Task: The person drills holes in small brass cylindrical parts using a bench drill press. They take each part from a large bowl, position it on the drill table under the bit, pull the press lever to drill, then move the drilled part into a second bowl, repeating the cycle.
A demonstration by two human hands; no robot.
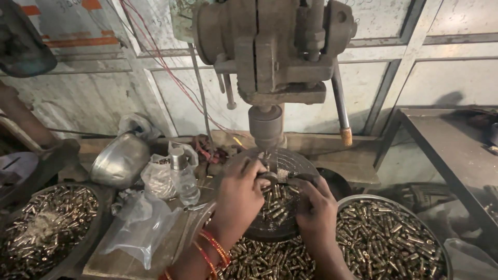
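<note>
My left hand (239,193), with red and gold bangles on the wrist, and my right hand (314,206) meet on the round table (298,162) of a drill press (272,57). Together their fingers pinch a small metal holder (271,178) directly under the chuck (265,127). Several small brass pieces (275,203) lie loose on the round table between my hands. Whether a brass piece sits in the holder is hidden by my fingers.
A metal bowl (441,249) full of brass pieces stands at the right, another basin (83,243) of them at the left. More pieces are heaped below my hands. A steel bowl (120,159), clear bottle (182,176) and plastic bags (140,223) sit left. The feed handle (342,111) hangs right; a dark bench (456,150) stands far right.
</note>
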